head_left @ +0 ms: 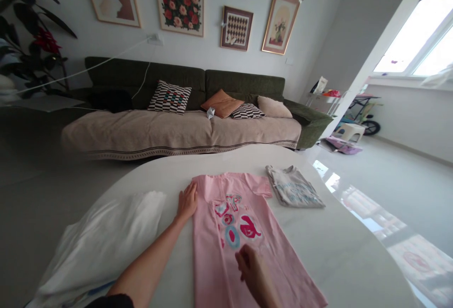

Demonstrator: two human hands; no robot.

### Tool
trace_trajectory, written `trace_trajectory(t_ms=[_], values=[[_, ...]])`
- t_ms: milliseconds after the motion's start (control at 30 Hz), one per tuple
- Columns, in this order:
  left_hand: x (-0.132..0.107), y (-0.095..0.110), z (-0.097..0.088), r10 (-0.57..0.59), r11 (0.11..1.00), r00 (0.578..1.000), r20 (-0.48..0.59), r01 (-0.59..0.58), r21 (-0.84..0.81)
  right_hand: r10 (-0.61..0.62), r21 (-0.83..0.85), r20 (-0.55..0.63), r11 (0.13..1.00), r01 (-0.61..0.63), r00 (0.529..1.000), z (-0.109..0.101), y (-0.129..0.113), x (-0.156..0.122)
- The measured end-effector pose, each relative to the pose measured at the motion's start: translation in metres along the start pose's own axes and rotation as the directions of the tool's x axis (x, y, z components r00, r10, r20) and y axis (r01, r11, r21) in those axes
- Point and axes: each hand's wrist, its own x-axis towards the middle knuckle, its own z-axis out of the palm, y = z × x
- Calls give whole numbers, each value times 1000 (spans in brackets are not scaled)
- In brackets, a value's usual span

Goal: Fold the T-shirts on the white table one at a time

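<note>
A pink T-shirt (226, 246) with a red, white and blue print lies spread on the white round table (339, 251), one side folded in. My left hand (187, 201) rests flat at the shirt's upper left edge, fingers stretched out. My right hand (252, 266) presses on the shirt's lower middle, just below the print, fingers curled down; nothing shows in it.
A folded grey T-shirt (293, 187) lies at the table's far right. A white cloth pile (102, 246) sits at my left. Beyond the table stand a green sofa (184, 124) with several cushions, a plant at left, and a glossy floor to the right.
</note>
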Motion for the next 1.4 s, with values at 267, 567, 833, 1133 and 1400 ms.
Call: trace_trajectory(t_ms=[267, 567, 833, 1133, 1400], values=[[5, -2, 3, 7, 971, 990, 140, -40, 238, -126, -291, -176, 954, 71, 976, 30, -52, 152], [3, 6, -4, -17, 967, 986, 163, -26, 255, -216, -353, -137, 922, 156, 967, 58, -63, 171], [4, 7, 0, -56, 968, 992, 111, 27, 249, -133, -452, -161, 891, 47, 978, 54, -55, 165], [5, 9, -9, -42, 970, 983, 177, -2, 244, -63, -474, -209, 880, -45, 976, 42, -55, 172], [6, 5, -3, -41, 963, 988, 148, 0, 270, -178, -487, -178, 871, 71, 968, 53, -58, 170]])
